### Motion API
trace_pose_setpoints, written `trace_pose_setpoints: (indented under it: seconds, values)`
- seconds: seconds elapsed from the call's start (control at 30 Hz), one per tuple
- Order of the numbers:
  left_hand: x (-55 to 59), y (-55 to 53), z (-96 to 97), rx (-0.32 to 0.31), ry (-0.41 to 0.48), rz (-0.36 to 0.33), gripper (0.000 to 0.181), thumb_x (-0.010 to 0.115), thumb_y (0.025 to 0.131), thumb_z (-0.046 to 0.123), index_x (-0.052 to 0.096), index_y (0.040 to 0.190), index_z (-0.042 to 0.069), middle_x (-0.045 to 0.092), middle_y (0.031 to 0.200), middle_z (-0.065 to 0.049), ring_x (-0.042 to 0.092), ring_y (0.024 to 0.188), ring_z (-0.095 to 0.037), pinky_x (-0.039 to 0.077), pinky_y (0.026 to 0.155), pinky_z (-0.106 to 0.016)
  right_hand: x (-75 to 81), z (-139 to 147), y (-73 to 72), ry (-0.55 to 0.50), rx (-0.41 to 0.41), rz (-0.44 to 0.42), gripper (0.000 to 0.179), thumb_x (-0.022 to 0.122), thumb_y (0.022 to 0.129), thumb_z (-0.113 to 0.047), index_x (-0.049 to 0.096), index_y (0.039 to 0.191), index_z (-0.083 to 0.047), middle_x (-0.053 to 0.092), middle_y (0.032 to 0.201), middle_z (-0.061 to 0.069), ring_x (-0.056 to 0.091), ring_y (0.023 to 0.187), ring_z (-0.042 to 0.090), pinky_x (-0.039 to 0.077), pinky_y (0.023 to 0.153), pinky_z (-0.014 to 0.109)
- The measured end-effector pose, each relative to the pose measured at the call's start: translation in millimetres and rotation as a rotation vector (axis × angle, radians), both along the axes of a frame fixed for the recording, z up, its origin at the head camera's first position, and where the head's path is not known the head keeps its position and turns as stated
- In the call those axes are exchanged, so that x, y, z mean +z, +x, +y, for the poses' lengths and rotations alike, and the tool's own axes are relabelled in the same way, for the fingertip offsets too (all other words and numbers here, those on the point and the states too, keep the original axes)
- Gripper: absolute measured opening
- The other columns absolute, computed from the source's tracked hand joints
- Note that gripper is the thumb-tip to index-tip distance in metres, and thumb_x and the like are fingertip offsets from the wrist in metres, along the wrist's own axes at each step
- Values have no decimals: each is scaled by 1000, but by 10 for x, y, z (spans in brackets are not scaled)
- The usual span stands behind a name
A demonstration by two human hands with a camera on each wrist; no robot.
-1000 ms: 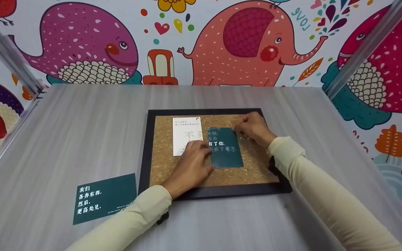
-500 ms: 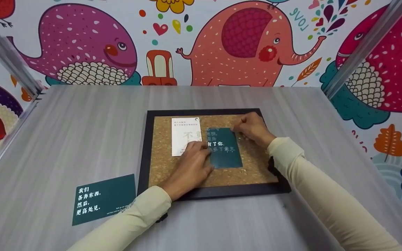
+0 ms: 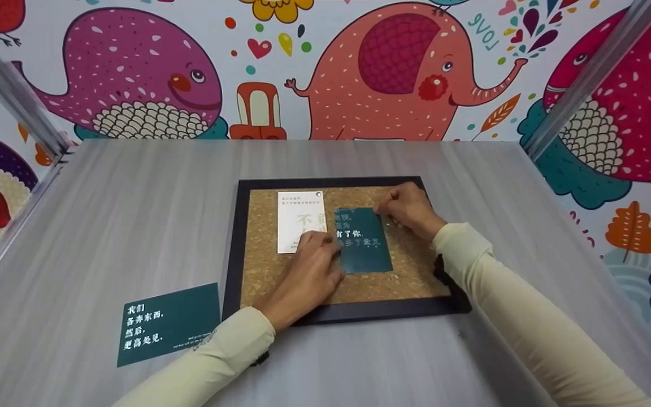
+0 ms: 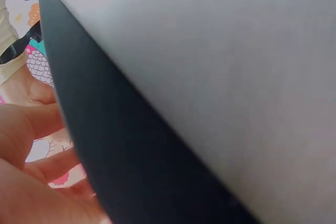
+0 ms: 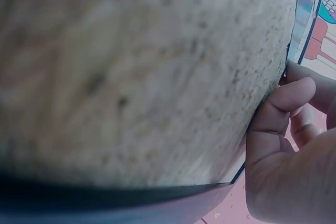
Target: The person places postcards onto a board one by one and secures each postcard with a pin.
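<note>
A corkboard (image 3: 269,277) in a black frame lies flat on the table. On it, a white card (image 3: 291,209) has a small round pin at its top right corner. Beside that card lies a dark green card (image 3: 368,259) with white lettering. My left hand (image 3: 309,274) rests over the green card's left edge and the white card's lower corner, fingers loosely bent. At the green card's top right corner, my right hand (image 3: 410,210) brings thumb and forefinger together in a pinch; whatever is between them is hidden. In the right wrist view those fingertips meet low against the cork (image 5: 184,87).
A second green card (image 3: 170,322) with white writing lies on the grey table (image 3: 156,220), left of the board and partly behind my left sleeve (image 3: 212,350). Metal posts (image 3: 591,79) and printed wall panels (image 3: 280,45) enclose the back and sides.
The left hand and forearm have shifted very slightly down and left, while the right hand keeps its pinch at the green card's corner. Both cards on the board stay in place.
</note>
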State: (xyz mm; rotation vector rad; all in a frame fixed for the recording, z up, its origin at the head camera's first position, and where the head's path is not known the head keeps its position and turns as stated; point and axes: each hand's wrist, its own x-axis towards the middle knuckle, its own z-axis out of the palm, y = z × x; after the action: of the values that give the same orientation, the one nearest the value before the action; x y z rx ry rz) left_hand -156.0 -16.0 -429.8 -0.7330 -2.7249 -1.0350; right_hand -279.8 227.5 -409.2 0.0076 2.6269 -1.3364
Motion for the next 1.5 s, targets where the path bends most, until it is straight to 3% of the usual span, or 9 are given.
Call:
trace_pose_setpoints:
  seconds: [0.27, 0.43, 0.8, 1.13, 1.5]
  values:
    - [86, 99, -13, 6, 34, -107, 35, 79, 98, 5, 74, 130, -8, 65, 141, -22, 54, 137, -38, 50, 115, -51, -2, -1, 12, 1, -2, 15, 22, 74, 101, -4, 73, 79, -1, 62, 67, 6, 54, 57, 16, 41, 49, 26]
    - [126, 166, -37, 0, 78, -129, 37, 80, 99, 5, 73, 134, -6, 67, 139, -20, 58, 135, -37, 52, 114, -51, -2, 12, 15, 1, -6, 18, 22, 73, 101, -5, 72, 79, -2, 62, 68, 6, 54, 57, 16, 42, 49, 26]
    - [184, 350, -101, -8, 61, -112, 39, 82, 99, 8, 72, 136, -1, 70, 135, -15, 62, 128, -32, 57, 107, -50, 13, 0, 18, -31, 16, 22, 25, 73, 103, -5, 67, 79, 2, 60, 67, 7, 54, 56, 17, 45, 51, 25]
    - [211, 452, -195, -21, 81, -42, 40, 84, 95, 4, 73, 134, 0, 71, 133, -13, 64, 124, -28, 58, 104, -48, 18, -13, 11, -24, -8, -6, 26, 75, 101, -6, 67, 77, -4, 61, 68, 6, 55, 58, 17, 44, 50, 27]
    - [273, 581, -432, 43, 79, -50, 44, 86, 92, 1, 73, 134, -1, 71, 135, -14, 64, 127, -30, 58, 105, -48, 4, -16, 8, 13, -15, 14, 23, 74, 101, -7, 74, 79, 0, 63, 68, 7, 55, 55, 17, 43, 49, 27]
